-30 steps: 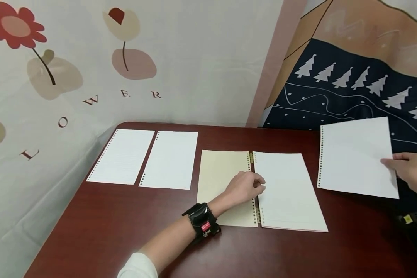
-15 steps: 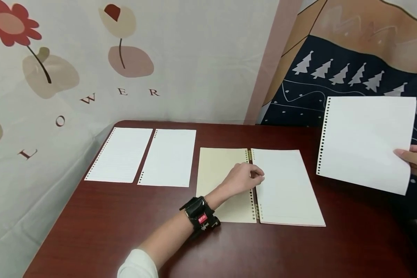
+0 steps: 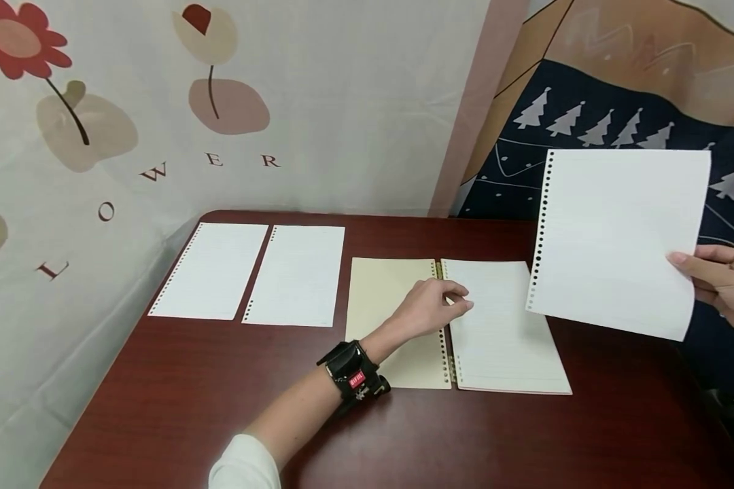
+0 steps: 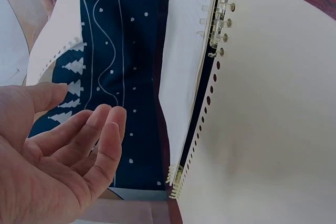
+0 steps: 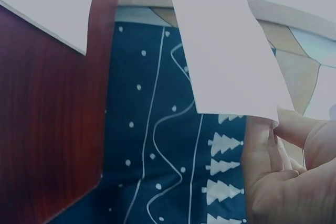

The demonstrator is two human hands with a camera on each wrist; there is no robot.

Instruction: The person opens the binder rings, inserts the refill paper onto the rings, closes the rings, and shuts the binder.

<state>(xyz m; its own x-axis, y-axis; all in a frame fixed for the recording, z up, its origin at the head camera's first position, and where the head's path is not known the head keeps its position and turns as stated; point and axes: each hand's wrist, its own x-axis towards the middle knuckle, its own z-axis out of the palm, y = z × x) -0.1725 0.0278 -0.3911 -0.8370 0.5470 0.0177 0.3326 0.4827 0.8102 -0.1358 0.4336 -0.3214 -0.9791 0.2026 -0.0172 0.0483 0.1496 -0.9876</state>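
An open loose-leaf notebook lies on the table, its cream cover to the left and a stack of white pages to the right. Between them runs a spine with clear ring clips, spread apart in the left wrist view. My left hand hovers over this spine, fingers loosely bent and holding nothing. Off to the right, my right hand pinches the right edge of a hole-punched white sheet of paper between thumb and fingers. That sheet is raised, its row of holes facing left, and its lower left corner overlaps the pages in the head view.
Two more punched sheets lie side by side at the table's back left, a left sheet and a right sheet. The brown table ends on the right, beside a dark blue cloth with tree prints.
My right hand has lifted the sheet off the table's right side, then brought it leftward to the notebook pages. The left hand has stayed over the spine, its fingers shifting slightly.
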